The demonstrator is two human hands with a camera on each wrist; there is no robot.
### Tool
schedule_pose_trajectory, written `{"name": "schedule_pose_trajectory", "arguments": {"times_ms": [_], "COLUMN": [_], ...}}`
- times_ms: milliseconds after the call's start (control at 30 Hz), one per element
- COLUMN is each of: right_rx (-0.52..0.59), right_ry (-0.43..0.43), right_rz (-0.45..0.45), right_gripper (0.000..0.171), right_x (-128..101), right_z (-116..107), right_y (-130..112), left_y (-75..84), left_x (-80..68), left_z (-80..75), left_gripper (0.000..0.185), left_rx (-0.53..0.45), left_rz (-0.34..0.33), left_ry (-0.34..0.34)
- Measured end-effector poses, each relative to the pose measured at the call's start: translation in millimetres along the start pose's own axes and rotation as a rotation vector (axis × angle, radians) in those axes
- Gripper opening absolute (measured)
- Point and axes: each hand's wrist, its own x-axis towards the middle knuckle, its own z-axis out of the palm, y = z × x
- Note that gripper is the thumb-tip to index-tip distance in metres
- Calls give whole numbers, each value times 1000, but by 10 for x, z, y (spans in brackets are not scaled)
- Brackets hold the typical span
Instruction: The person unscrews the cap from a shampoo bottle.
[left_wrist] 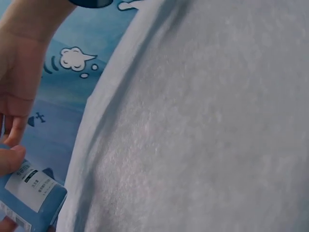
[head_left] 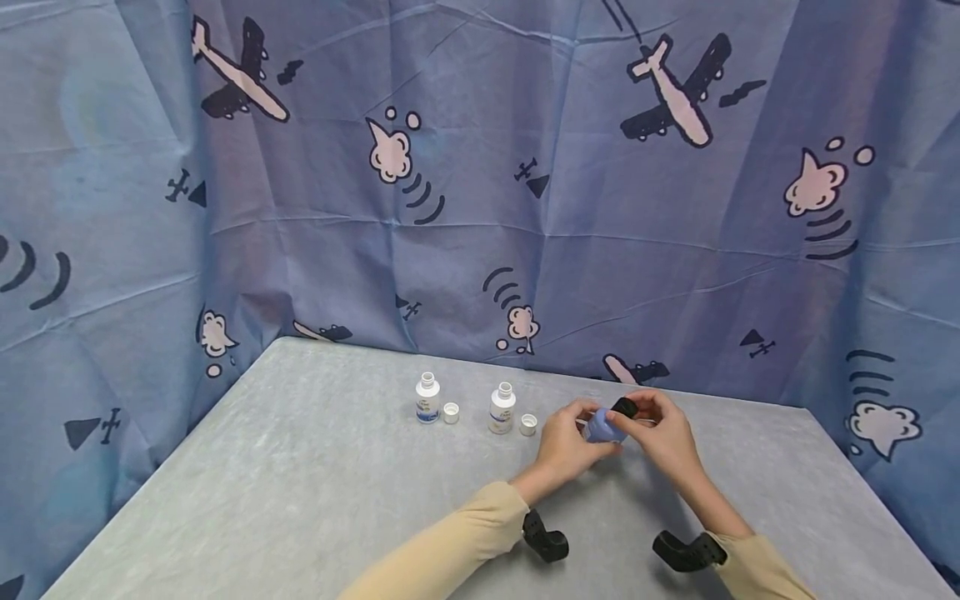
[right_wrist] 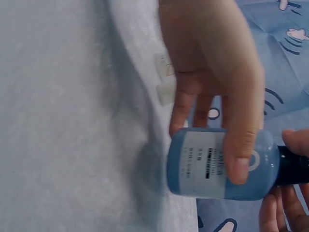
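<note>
My left hand (head_left: 566,442) grips the body of a translucent blue bottle (head_left: 602,427), held tilted above the right part of the table. The thumb lies along its white printed label (right_wrist: 203,162) in the right wrist view. My right hand (head_left: 666,432) pinches the bottle's black cap (head_left: 624,407) between thumb and fingers. In the left wrist view the lower part of the blue bottle (left_wrist: 53,205) shows, while its cap is out of frame.
Two small white bottles with bare necks, one farther left (head_left: 427,403) and one nearer the hands (head_left: 502,413), stand upright at the table's back. Beside each lies a white cap, left (head_left: 451,413) and right (head_left: 528,425). A patterned blue curtain (head_left: 465,267) hangs behind the grey table (head_left: 300,483).
</note>
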Motion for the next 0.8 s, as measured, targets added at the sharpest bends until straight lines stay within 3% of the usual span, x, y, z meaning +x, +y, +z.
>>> {"name": "schedule_pose_trajectory", "arguments": {"times_ms": [300,800], "right_rx": [11,-9], "right_ry": [-39,4], "right_rz": [46,22], "right_gripper": [46,43], "right_x": [21,7], "right_z": [-22,-39], "right_y": [-79,-28], "left_y": [19,12], "left_x": [-41,-31], "left_z": [-35,-38], "left_gripper": [55,55], "left_rx": [-51,5], "left_rz": [-37,14], "left_ry": [37,-32]}}
